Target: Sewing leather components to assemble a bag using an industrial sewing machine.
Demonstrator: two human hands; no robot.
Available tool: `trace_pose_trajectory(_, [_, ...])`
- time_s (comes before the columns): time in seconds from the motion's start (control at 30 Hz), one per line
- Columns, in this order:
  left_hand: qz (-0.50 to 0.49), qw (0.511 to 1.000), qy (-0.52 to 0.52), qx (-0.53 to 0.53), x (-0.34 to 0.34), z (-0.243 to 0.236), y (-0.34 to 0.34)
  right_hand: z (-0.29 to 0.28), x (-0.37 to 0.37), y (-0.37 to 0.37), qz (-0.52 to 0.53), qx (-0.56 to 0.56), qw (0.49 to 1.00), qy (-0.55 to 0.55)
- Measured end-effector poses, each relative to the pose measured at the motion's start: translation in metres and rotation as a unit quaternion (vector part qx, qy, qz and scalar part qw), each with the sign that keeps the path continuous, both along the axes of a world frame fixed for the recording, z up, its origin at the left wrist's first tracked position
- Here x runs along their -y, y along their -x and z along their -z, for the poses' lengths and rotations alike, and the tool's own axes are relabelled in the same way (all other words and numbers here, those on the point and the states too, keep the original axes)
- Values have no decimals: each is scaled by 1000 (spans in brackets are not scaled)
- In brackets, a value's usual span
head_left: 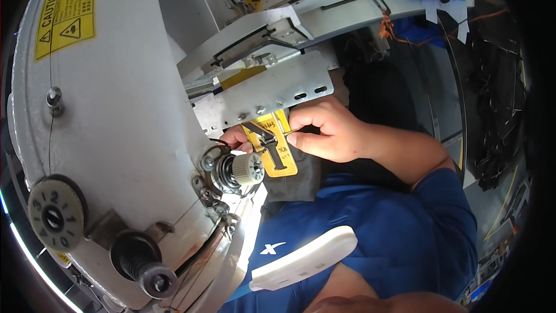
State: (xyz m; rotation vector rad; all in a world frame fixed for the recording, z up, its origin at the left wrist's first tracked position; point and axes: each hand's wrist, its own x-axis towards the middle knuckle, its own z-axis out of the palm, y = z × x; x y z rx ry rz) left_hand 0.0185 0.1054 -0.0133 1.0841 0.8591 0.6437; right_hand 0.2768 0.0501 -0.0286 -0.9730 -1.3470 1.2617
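My right hand (327,129) is closed, thumb and forefinger pinching a thin brass-coloured strip (294,131) beside a yellow template plate (288,162). On the plate, which bears handwriting, sits a black metal clamp (270,146). My left hand (234,137) shows only in part at the plate's left edge. Its fingers look curled, but the sewing machine hides most of it and whatever it holds. Dark fabric (298,182) hangs below the plate.
The white sewing machine head (116,98) fills the left, with a dial (55,214) and tension knobs (248,169). A slotted metal bracket (278,95) stands just above my hands. A white curved piece (307,258) lies across my blue shirt. Black material (492,104) hangs at the right.
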Motion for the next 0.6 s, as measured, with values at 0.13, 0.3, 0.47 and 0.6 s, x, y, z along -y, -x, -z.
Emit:
trace_pose_trajectory(0.13, [45, 999, 15, -13, 0, 3, 7, -2, 1, 0, 14, 6, 1000, -11])
trace_pose_trajectory(0.3, [-16, 1000, -24, 9, 6, 15, 7, -1, 1, 1, 13, -6, 1000, -6])
trace_pose_trajectory(0.47, [-11, 998, -22, 53, -1, 20, 10, 1, 0, 1, 9, -7, 1000, -11])
trace_pose_trajectory(0.6, [66, 995, -14, 78, -6, 19, 15, 2, 0, 2, 14, -15, 1000, -17])
